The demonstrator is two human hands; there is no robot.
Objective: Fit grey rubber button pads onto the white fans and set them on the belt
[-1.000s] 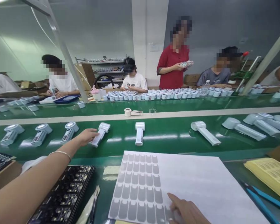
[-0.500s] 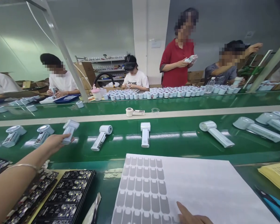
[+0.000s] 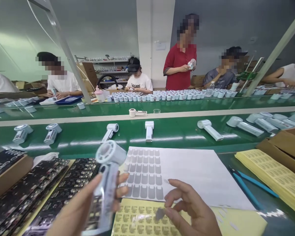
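Note:
My left hand [image 3: 75, 206] is closed around the handle of a white handheld fan [image 3: 112, 154], raised over the near side of the bench. The fan's round head points up, and the front of its handle shows an open hollow with parts inside, blurred. To the right, my right hand [image 3: 195, 209] pinches a small grey sticker [image 3: 159, 214] between thumb and fingers. Below it lies a yellow sheet of printed labels [image 3: 135, 218]. Just behind is a white sheet [image 3: 186, 164] with rows of grey stickers on its left part.
Several white fans [image 3: 149, 131] lie along the green conveyor belt [image 3: 127, 134]. Stacked black circuit boards [image 3: 85, 173] are at left. Blue-handled pliers [image 3: 247, 186], a yellow label stack [image 3: 272, 177] and a cardboard box [image 3: 285, 147] stand at right. Co-workers sit and stand across the line.
My left hand has lifted a fan off the belt and brought it close. My right hand has come up from the white sheet and now holds a grey sticker. The view has shifted.

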